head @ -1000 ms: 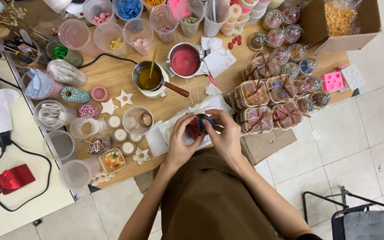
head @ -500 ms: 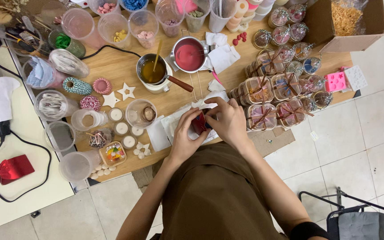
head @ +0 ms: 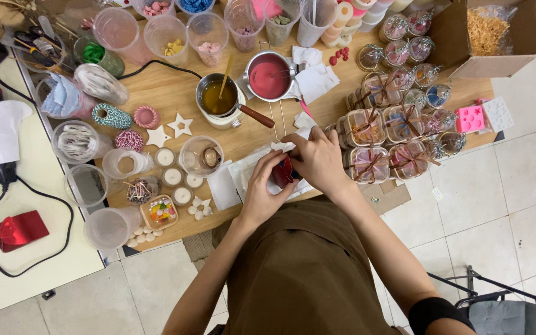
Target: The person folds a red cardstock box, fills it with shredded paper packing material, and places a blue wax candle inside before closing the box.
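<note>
Since a second ago little has shifted — a small red piece (head: 282, 172) is still gripped between the fingers of both the left hand (head: 262, 189) and right hand (head: 319, 160), over white paper (head: 249, 175) on the bench (head: 175, 93) — so the handwork seems ongoing.

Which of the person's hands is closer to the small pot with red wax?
Right. The right hand lies just below the red wax pot; the left hand is lower, further from it.

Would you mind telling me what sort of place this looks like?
Probably a home craft or candle-making workbench: a pot of red liquid, small white filled cups and ribbon-tied clear boxes crowd the wooden table.
</note>
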